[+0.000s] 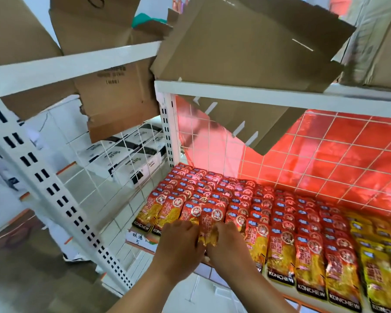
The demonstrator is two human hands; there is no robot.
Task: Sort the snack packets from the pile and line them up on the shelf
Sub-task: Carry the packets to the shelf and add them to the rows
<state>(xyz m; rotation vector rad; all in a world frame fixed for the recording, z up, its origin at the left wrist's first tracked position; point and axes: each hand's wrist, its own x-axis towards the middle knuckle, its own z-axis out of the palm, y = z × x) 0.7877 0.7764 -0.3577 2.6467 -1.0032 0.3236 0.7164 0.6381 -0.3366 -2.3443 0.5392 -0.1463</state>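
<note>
Now L hand (181, 241), R hand (229, 243) on red pkt (210, 219); pkt rows (280, 224) on shelf (215, 275)

L hand (181, 241): palm down, back to camera, fingers curled fwd, pinched lower edge of snack packet (212, 219). R hand (229, 242): same pose, just beside L, gripped same packet. Both forearms bare, reached fwd from frame bottom, converging twd wrists.
</note>
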